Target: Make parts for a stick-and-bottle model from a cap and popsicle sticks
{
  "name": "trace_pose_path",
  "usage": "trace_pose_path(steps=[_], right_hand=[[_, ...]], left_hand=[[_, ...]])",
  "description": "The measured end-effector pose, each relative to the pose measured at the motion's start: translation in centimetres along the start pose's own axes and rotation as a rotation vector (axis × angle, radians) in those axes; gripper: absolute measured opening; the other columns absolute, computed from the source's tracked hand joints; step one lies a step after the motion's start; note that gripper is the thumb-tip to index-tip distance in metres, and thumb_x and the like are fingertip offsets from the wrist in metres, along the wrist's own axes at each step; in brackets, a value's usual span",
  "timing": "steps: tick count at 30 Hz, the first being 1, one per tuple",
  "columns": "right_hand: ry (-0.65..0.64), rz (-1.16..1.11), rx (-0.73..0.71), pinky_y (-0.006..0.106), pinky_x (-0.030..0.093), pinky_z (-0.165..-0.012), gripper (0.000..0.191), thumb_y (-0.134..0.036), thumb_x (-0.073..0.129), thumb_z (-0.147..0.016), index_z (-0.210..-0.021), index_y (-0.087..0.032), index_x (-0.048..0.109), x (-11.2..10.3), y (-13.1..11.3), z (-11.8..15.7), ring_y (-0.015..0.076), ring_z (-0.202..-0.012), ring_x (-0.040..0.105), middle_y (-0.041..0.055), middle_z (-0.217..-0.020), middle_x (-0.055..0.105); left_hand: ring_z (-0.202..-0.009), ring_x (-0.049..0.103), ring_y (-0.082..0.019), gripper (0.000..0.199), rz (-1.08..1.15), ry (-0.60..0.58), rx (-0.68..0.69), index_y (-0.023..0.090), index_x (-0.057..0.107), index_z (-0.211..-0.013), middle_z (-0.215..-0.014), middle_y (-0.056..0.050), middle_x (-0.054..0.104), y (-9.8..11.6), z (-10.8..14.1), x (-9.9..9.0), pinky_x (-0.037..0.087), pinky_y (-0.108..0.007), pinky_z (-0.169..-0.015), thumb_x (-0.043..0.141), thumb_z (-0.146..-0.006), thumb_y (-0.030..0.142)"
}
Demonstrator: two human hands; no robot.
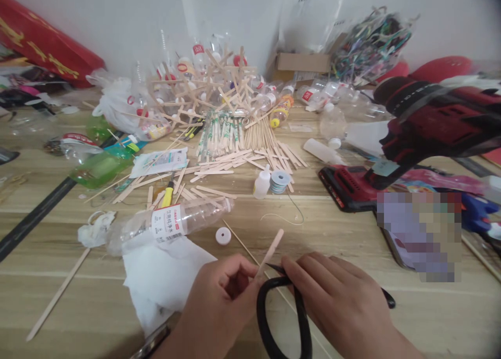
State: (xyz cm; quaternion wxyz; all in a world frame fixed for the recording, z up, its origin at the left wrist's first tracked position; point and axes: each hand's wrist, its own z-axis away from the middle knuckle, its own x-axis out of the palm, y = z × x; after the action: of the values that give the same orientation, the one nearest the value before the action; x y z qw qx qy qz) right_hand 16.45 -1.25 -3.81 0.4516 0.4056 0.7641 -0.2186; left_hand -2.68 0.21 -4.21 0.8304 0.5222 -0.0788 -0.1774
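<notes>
My left hand [225,301] pinches a flat wooden craft stick [271,250] that slants up and away to the right. Closed around a pair of black-handled scissors [263,317] is my right hand [336,291]. The dark scissor tip points left at the stick's edge; whether it touches cannot be made out. One large loop handle hangs below the hands. Just beyond them lie a white bottle cap [223,236] with a hole in it and a thin skewer [242,242]. A clear plastic bottle [133,231] rests on its side at the left, beside white paper [164,275].
A red cordless drill [422,129] stands at the right near a blurred-out phone [418,239]. Wooden sticks [219,166] and bottles are heaped at the back. Mid-table are a small glue bottle [261,183], a wire spool [280,181] and a yellow-handled screwdriver [168,194].
</notes>
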Motion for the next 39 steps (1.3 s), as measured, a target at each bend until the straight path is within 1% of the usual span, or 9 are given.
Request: trace_pose_path(steps=[13, 18, 21, 25, 29, 31, 35, 37, 39], right_hand=[[-0.020, -0.032, -0.003, 0.030, 0.034, -0.051, 0.046, -0.020, 0.020, -0.106, -0.087, -0.017, 0.062, 0.2, -0.1, -0.1, 0.0147, -0.051, 0.057, -0.0011, -0.060, 0.062], [-0.034, -0.029, -0.001, 0.030, 0.034, -0.052, 0.048, -0.024, 0.018, -0.107, -0.088, -0.017, 0.062, 0.2, -0.2, -0.1, 0.0146, -0.052, 0.057, -0.0010, -0.061, 0.063], [-0.055, -0.032, 0.018, 0.030, 0.034, -0.052, 0.050, -0.026, 0.016, -0.107, -0.086, -0.019, 0.061, 0.5, -0.4, 0.0, 0.0146, -0.053, 0.057, -0.0020, -0.061, 0.062], [-0.063, -0.051, 0.050, 0.030, 0.033, -0.050, 0.049, -0.026, 0.016, -0.107, -0.083, -0.022, 0.059, 0.6, -0.7, 0.1, 0.0152, -0.049, 0.055, -0.0036, -0.058, 0.060], [-0.075, -0.114, 0.086, 0.029, 0.034, -0.048, 0.042, -0.019, 0.024, -0.104, -0.080, -0.023, 0.058, 0.6, -0.8, 0.2, 0.0150, -0.048, 0.057, -0.0039, -0.057, 0.061], [-0.124, -0.201, 0.116, 0.028, 0.036, -0.046, 0.036, -0.018, 0.030, -0.102, -0.078, -0.023, 0.057, 0.8, -0.8, 0.5, 0.0139, -0.048, 0.059, -0.0033, -0.058, 0.063], [-0.266, -0.477, 0.281, 0.024, 0.040, -0.049, 0.024, -0.022, 0.040, -0.098, -0.081, -0.022, 0.056, 1.3, -1.1, 1.2, 0.0141, -0.055, 0.065, -0.0004, -0.067, 0.068], [-0.313, -0.610, 0.392, 0.024, 0.041, -0.051, 0.024, -0.025, 0.040, -0.098, -0.081, -0.022, 0.056, 1.4, -1.3, 1.1, 0.0153, -0.058, 0.066, 0.0006, -0.068, 0.069], [-0.381, -0.750, 0.502, 0.023, 0.040, -0.048, 0.029, -0.030, 0.040, -0.098, -0.074, -0.022, 0.054, 1.2, -1.5, 0.8, 0.0143, -0.052, 0.063, 0.0001, -0.061, 0.065]], left_hand=[[-0.053, 0.038, -0.012, 0.035, -0.129, 0.036, 0.025, 0.017, 0.066, -0.072, -0.054, 0.004, 0.045, -0.2, 0.0, 0.0, 0.028, -0.023, -0.049, 0.064, -0.080, 0.051], [-0.052, 0.039, -0.012, 0.028, -0.248, 0.061, 0.087, 0.018, 0.066, -0.071, -0.053, 0.004, 0.045, -0.3, 0.1, -0.1, 0.029, -0.022, -0.048, 0.062, -0.082, 0.043], [-0.051, 0.046, -0.012, 0.022, -0.366, 0.087, 0.193, 0.019, 0.067, -0.072, -0.054, 0.003, 0.052, -0.7, 0.4, -0.1, 0.032, -0.021, -0.048, 0.060, -0.084, 0.036], [-0.054, 0.058, -0.013, 0.016, -0.578, 0.130, 0.402, 0.021, 0.065, -0.077, -0.061, 0.002, 0.066, -1.4, 0.7, -0.3, 0.040, -0.021, -0.050, 0.052, -0.086, 0.023], [-0.052, 0.063, -0.014, 0.016, -0.759, 0.198, 0.645, 0.023, 0.062, -0.082, -0.064, 0.004, 0.068, -1.9, 0.7, -0.3, 0.040, -0.023, -0.048, 0.048, -0.085, 0.015], [-0.052, 0.064, -0.015, 0.018, -0.828, 0.242, 0.746, 0.024, 0.059, -0.083, -0.063, 0.005, 0.067, -2.0, 0.7, -0.3, 0.041, -0.024, -0.048, 0.045, -0.085, 0.012], [-0.041, 0.056, -0.014, 0.019, -0.967, 0.311, 0.843, 0.023, 0.054, -0.081, -0.055, 0.006, 0.060, -1.8, 0.9, 0.0, 0.035, -0.026, -0.041, 0.043, -0.085, 0.009], [-0.037, 0.053, -0.013, 0.019, -1.029, 0.360, 0.915, 0.022, 0.054, -0.086, -0.055, 0.005, 0.060, -1.6, 0.9, 0.0, 0.034, -0.027, -0.039, 0.040, -0.088, 0.009], [-0.037, 0.054, -0.013, 0.020, -1.081, 0.413, 1.015, 0.019, 0.054, -0.092, -0.056, 0.004, 0.062, -1.5, 0.9, 0.1, 0.035, -0.027, -0.040, 0.037, -0.092, 0.009]])
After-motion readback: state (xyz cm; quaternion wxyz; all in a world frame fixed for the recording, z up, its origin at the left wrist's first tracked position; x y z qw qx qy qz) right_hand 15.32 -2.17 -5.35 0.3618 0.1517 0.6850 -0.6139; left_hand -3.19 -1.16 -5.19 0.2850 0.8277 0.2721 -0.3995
